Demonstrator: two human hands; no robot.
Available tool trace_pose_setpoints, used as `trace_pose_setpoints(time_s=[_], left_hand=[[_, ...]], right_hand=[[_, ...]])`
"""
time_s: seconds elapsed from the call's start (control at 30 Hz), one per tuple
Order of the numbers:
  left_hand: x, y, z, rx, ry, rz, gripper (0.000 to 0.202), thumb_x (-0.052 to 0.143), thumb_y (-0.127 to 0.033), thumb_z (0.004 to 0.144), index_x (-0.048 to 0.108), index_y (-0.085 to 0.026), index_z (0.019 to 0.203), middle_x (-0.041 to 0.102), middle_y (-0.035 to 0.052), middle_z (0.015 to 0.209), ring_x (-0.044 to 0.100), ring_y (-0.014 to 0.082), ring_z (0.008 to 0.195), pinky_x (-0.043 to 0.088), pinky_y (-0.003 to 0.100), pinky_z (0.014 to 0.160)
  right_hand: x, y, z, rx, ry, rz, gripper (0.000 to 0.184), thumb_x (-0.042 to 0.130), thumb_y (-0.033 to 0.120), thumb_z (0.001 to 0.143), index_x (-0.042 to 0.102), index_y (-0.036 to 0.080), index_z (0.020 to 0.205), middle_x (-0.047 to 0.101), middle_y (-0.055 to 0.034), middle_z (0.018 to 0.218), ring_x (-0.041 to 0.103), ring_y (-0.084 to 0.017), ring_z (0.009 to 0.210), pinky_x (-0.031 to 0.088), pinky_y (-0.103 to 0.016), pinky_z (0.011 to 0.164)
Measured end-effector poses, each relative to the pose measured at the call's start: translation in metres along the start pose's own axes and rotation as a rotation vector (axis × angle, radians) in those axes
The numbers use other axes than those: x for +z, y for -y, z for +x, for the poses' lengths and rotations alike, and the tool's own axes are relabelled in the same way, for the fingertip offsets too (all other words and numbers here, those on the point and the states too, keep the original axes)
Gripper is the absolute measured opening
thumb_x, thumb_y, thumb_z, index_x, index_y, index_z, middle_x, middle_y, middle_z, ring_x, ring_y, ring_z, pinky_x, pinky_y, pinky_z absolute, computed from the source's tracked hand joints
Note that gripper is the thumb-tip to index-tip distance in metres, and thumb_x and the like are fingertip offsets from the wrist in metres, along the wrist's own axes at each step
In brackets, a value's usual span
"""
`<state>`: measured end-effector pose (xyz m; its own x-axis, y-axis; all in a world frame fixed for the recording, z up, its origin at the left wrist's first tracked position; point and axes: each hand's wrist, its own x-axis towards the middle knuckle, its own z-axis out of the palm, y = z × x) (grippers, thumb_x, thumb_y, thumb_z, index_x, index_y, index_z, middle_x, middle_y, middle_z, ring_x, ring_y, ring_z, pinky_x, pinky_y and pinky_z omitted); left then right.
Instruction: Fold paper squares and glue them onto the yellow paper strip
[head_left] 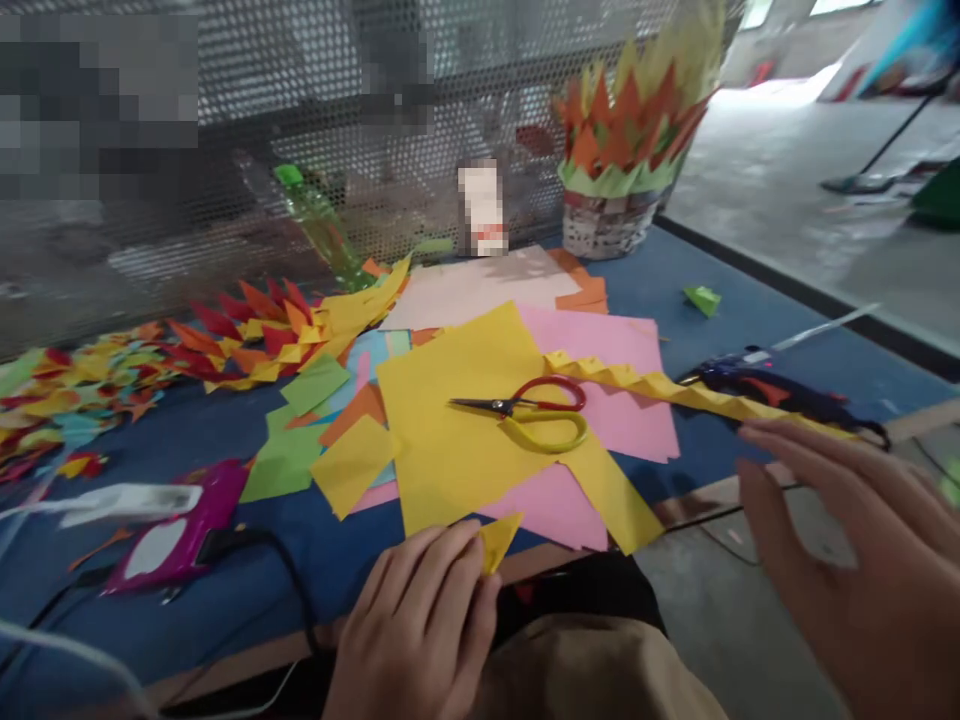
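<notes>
At the table's front edge my left hand is closed, with a small folded piece of yellow paper pinched between thumb and fingers. My right hand is raised at the right, fingers stretched out and apart from the thumb. Just beyond its fingertips runs a zigzag-folded yellow paper strip; whether they touch it I cannot tell. Scissors with one red and one yellow handle lie on a large yellow sheet. Pink sheets show underneath.
A dark glue gun lies at the right. Behind stands a basket with orange and yellow paper points. Folded paper pieces pile up at the left, near a green-capped bottle. A purple device with cables lies at front left.
</notes>
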<state>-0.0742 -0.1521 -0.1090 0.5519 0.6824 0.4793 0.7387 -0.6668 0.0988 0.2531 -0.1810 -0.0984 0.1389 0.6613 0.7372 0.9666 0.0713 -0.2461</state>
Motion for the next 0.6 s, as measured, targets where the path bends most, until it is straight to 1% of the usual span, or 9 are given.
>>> trace_pose_setpoints(time_s=[0.03,0.07,0.13,0.2,0.27,0.33,0.4,0.5,0.6], left_hand=[[0.000,0.003,0.000,0.007,-0.013,-0.009,0.017,0.060,-0.015,0.105,0.067,-0.019,0.120,0.078,0.0058,0.121,0.069,0.0230,0.110,0.049,0.038,0.101],[0.000,0.006,0.000,0.006,-0.034,-0.020,0.017,0.058,-0.013,0.106,0.067,-0.019,0.119,0.078,0.0049,0.118,0.070,0.0214,0.108,0.048,0.036,0.101],[0.001,0.012,0.004,-0.042,-0.075,-0.064,0.015,0.054,-0.012,0.107,0.064,-0.021,0.113,0.077,0.0038,0.112,0.070,0.0190,0.105,0.049,0.032,0.100],[0.002,0.018,0.011,-0.084,-0.092,-0.108,0.015,0.049,-0.015,0.109,0.062,-0.022,0.110,0.075,0.0032,0.107,0.070,0.0184,0.103,0.048,0.031,0.099],[0.005,0.025,0.020,-0.099,-0.083,-0.099,0.017,0.046,-0.021,0.112,0.062,-0.023,0.109,0.073,0.0026,0.105,0.069,0.0195,0.103,0.047,0.032,0.100],[0.009,0.032,0.026,-0.108,-0.061,-0.043,0.020,0.044,-0.027,0.114,0.062,-0.024,0.108,0.073,0.0026,0.107,0.068,0.0215,0.104,0.045,0.034,0.102],[0.014,0.036,0.029,-0.126,-0.048,0.011,0.022,0.043,-0.030,0.115,0.062,-0.024,0.107,0.072,0.0031,0.110,0.067,0.0233,0.106,0.044,0.036,0.102],[0.018,0.037,0.027,-0.151,-0.046,0.034,0.021,0.043,-0.031,0.115,0.062,-0.024,0.108,0.072,0.0035,0.112,0.065,0.0243,0.109,0.044,0.037,0.100],[0.017,0.035,0.026,-0.179,-0.046,0.026,0.019,0.045,-0.030,0.114,0.062,-0.025,0.108,0.072,0.0033,0.112,0.066,0.0234,0.108,0.046,0.037,0.100]], right_hand=[[-0.004,-0.019,0.001,0.012,0.004,-0.108,0.044,0.073,0.023,0.096,0.068,0.028,0.139,0.072,-0.0048,0.138,0.070,-0.030,0.120,0.054,-0.049,0.112],[-0.007,-0.037,0.002,-0.012,0.030,-0.215,0.039,0.070,0.030,0.099,0.068,0.025,0.138,0.072,-0.0059,0.138,0.070,-0.031,0.117,0.055,-0.050,0.109],[-0.011,-0.067,0.006,-0.019,0.006,-0.286,0.032,0.067,0.034,0.101,0.071,0.021,0.130,0.074,-0.0092,0.132,0.071,-0.032,0.108,0.055,-0.050,0.103],[-0.012,-0.085,0.010,-0.048,0.000,-0.302,0.028,0.065,0.037,0.103,0.073,0.019,0.124,0.075,-0.0104,0.127,0.070,-0.030,0.105,0.054,-0.049,0.100],[-0.010,-0.095,0.015,-0.099,0.055,-0.283,0.028,0.061,0.041,0.105,0.074,0.021,0.120,0.074,-0.0099,0.125,0.068,-0.028,0.105,0.053,-0.048,0.100],[-0.005,-0.099,0.018,-0.142,0.131,-0.254,0.031,0.058,0.044,0.106,0.074,0.022,0.119,0.073,-0.0098,0.125,0.067,-0.026,0.106,0.052,-0.046,0.099],[0.001,-0.101,0.020,-0.162,0.182,-0.232,0.031,0.056,0.044,0.107,0.074,0.023,0.119,0.072,-0.0096,0.125,0.065,-0.026,0.107,0.052,-0.046,0.097],[0.007,-0.104,0.022,-0.182,0.210,-0.196,0.029,0.053,0.043,0.108,0.070,0.023,0.116,0.071,-0.0095,0.122,0.065,-0.027,0.110,0.051,-0.046,0.097],[0.008,-0.103,0.025,-0.220,0.202,-0.142,0.029,0.052,0.047,0.107,0.065,0.022,0.110,0.070,-0.0107,0.124,0.067,-0.027,0.109,0.052,-0.046,0.097]])
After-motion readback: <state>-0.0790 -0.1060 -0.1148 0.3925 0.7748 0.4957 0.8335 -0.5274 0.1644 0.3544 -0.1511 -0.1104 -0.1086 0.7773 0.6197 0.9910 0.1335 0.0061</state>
